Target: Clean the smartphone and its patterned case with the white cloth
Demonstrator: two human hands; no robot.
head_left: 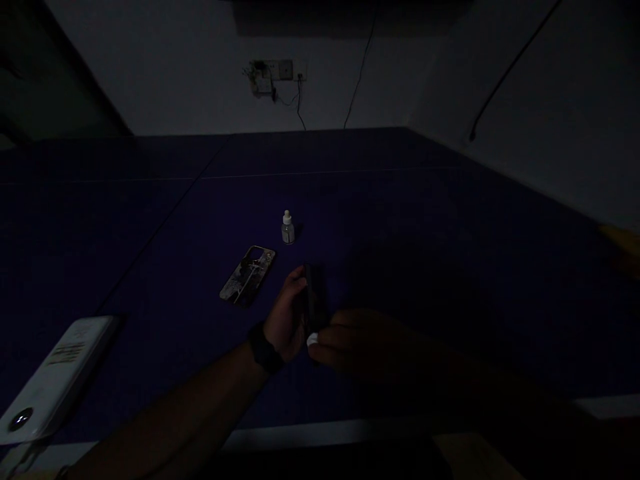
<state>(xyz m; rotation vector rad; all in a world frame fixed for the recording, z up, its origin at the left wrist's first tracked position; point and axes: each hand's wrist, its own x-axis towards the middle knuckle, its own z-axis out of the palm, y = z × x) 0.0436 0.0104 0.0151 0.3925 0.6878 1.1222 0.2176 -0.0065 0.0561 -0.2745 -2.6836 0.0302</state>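
Observation:
The scene is very dark. My left hand [287, 320], with a dark band on its wrist, is closed round the edge of a thin dark slab, probably a phone [313, 300], held upright over the blue table [425, 220]. My right hand [345, 343] lies in shadow at the slab's lower end, its fingers pinching a small white thing [313, 340] that I cannot name. A patterned phone case [249, 275] lies flat just left of my hands. A small clear dropper bottle [287, 228] stands upright behind it.
A white oblong device [55, 377] lies at the table's near left corner. On the far wall sits a socket strip [273, 72] with cables hanging down. The table's pale front edge [300, 433] runs below my arms.

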